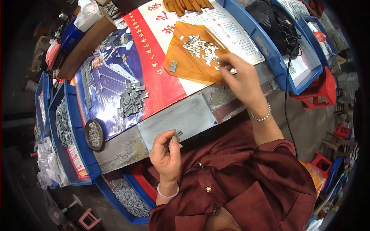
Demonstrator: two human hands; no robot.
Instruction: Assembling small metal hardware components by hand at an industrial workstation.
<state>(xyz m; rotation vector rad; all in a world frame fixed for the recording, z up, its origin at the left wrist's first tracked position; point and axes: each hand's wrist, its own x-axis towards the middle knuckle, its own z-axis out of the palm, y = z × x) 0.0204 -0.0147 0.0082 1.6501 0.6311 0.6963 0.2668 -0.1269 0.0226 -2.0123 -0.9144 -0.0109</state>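
My left hand [166, 156] is closed in a pinch over the near table edge, holding a small grey rectangular part [179, 134] between thumb and fingertips. To the right, my right hand [243, 81] reaches down at a scatter of small white pieces [200, 48], thumb and forefinger apart. Those pieces lie on an amber plastic sheet [175, 46]. One grey block [173, 66] rests near the sheet's left corner. A loose pile of similar grey parts [131, 99] sits farther left on a printed poster. Beneath my left hand is a flat grey plate [185, 117] at the table edge.
A round dark bowl [94, 134] of tiny metallic bits stands left, beside a blue bin [83, 144] with grey parts. Another blue bin [127, 181] is below the table edge. Blue trays [304, 82], a black cable [286, 100] and a red stool [318, 92] are at right.
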